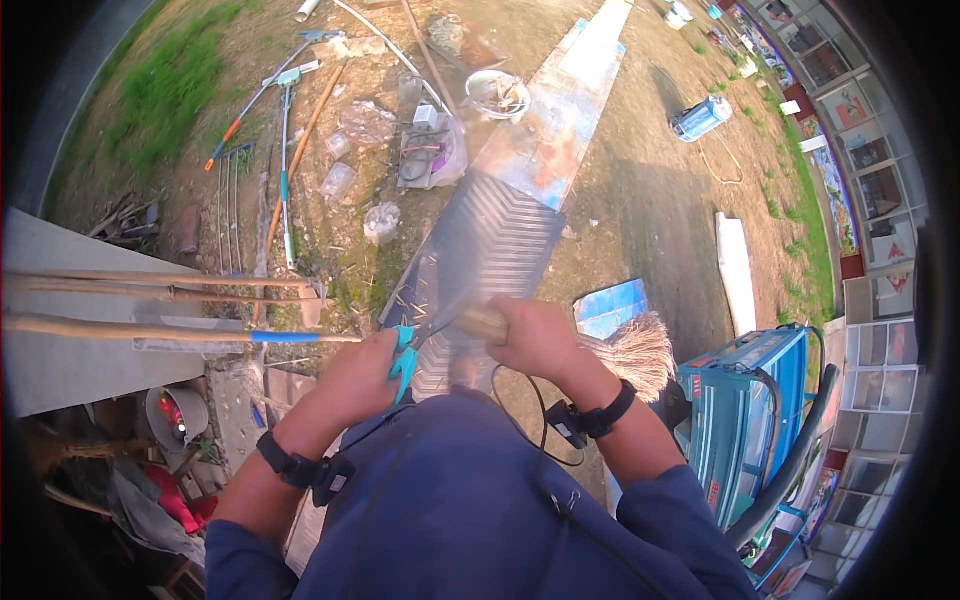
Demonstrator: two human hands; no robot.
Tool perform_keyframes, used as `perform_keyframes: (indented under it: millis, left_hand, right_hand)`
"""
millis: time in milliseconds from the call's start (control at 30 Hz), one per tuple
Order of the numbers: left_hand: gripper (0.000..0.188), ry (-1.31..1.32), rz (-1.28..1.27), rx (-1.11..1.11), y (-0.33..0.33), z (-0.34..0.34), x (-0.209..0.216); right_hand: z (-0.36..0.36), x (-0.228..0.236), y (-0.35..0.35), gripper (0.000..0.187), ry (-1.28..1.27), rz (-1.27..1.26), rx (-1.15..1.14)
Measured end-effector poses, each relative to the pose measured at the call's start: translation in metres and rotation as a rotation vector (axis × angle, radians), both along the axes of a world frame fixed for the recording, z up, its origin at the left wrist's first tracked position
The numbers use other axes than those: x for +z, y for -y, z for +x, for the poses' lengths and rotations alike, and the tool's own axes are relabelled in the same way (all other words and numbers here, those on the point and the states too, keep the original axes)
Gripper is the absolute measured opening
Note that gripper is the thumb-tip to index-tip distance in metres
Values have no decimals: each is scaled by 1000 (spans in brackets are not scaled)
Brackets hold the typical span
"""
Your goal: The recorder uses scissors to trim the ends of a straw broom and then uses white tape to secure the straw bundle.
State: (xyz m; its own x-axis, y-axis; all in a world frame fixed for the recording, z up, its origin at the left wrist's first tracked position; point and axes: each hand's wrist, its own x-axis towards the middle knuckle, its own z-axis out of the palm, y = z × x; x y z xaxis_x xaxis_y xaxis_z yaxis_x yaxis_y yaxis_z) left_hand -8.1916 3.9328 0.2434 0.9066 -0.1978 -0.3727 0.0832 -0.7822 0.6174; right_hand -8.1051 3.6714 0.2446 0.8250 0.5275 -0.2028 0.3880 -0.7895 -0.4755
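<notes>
Left fingers (384, 348): wrapped round teal-handled scissors (404, 362); probably light, stiff, loops are the spot to grab
Blades (436, 321): just right of those fingers, blurry, can't make out the tips
Wooden piece (482, 323): looks stiff, lightish, grip its end
Right fingers (513, 318): clenched round the wooden piece, hiding its right end

head view | fisheye on the person's head, as I see it | looking down past the navy shirt (450, 500) | left hand (372, 376) and right hand (535, 342) near | paned wall (885, 368) far, bent along right rim
</notes>
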Motion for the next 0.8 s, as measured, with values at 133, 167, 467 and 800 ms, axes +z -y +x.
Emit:
perform_keyframes:
  millis: [133, 167, 467, 800]
  left_hand:
    - [24, -10, 73, -29, -4, -4, -9]
    - [22, -1, 74, -39, -6, -5, -10]
    - [36, -126, -298, 373, -22, -11, -31]
    - [42, -210, -309, 373, -40, -37, -59]
  right_hand:
    - [1, 7, -3, 35, 43, -51, 31]
    - [2, 6, -1, 35, 58, -88, 54]
    - [16, 1, 1, 36, 63, -62, 22]
    - [47, 36, 3, 43, -449, 332, -269]
